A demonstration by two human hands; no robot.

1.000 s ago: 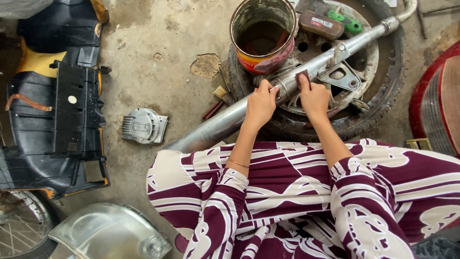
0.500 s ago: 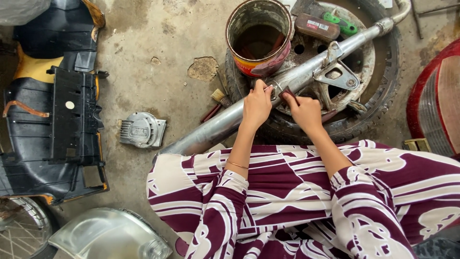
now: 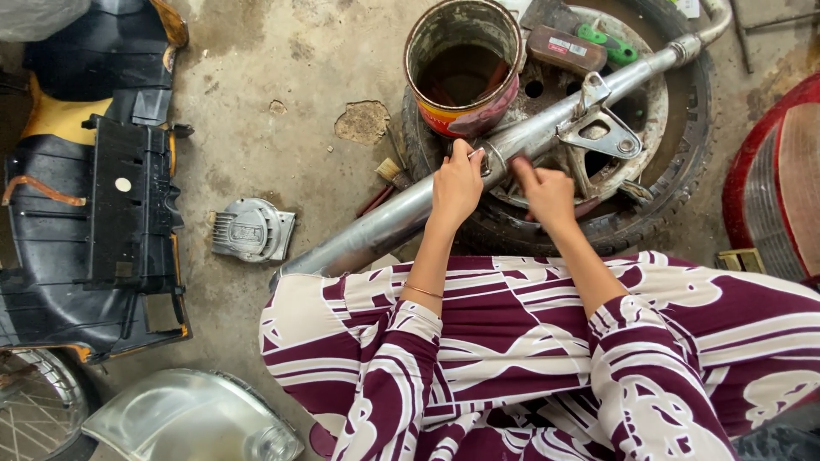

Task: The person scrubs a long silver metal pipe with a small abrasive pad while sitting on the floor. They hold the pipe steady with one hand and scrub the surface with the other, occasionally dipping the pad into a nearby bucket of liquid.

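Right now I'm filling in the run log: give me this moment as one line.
left hand: on exhaust pipe | right hand: on pipe | pipe: lying across tyre | paint can: on tyre, beside pipe

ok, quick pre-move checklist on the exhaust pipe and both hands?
1. Left hand on the exhaust pipe: ok, fingers wrapped at the clamp ring.
2. Right hand on the pipe: ok, resting on it beside the left.
3. Pipe supported: ok, lying across the tyre.
4. Paint can clear of the pipe: not ok, it stands on the tyre right against it.
5. Mounting bracket free: cannot tell.
6. Tool in either hand: cannot tell, fingers hide it.
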